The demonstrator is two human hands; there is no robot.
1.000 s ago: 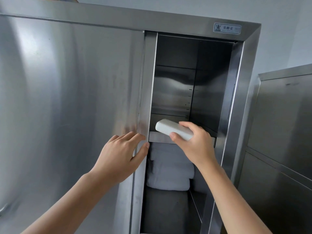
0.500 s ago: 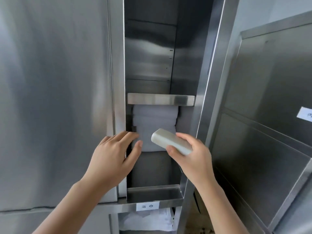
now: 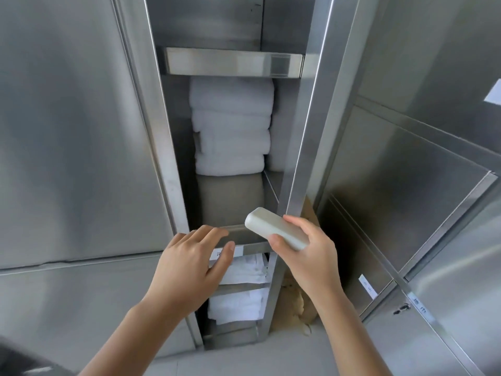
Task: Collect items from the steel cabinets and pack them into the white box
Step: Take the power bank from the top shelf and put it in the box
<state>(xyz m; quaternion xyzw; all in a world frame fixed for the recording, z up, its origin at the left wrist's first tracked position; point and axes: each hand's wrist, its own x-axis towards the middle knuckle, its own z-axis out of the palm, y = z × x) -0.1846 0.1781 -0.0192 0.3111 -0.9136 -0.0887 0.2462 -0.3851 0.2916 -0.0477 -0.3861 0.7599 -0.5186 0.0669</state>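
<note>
My right hand point(image 3: 309, 256) grips a small white oblong case point(image 3: 273, 227) in front of the steel cabinet's point(image 3: 81, 131) narrow open gap. My left hand point(image 3: 189, 264) hovers with relaxed fingers just left of it, at the front lip of the shelf point(image 3: 238, 236), holding nothing. Inside the gap a stack of folded white towels point(image 3: 231, 126) fills the shelf above a grey folded cloth point(image 3: 230, 199). More white folded linen point(image 3: 238, 305) lies on the lower shelves. The white box is out of view.
A sliding steel door point(image 3: 151, 118) covers the cabinet's left side. A second steel cabinet point(image 3: 420, 185) with paper labels stands at right, close to the first. Between them a narrow strip of brownish floor or debris point(image 3: 301, 302) shows.
The view has tilted down from the upper shelf to the towel shelves. Both hands came down from the upper shelf to the lower shelf lip, the right still holding the white case.
</note>
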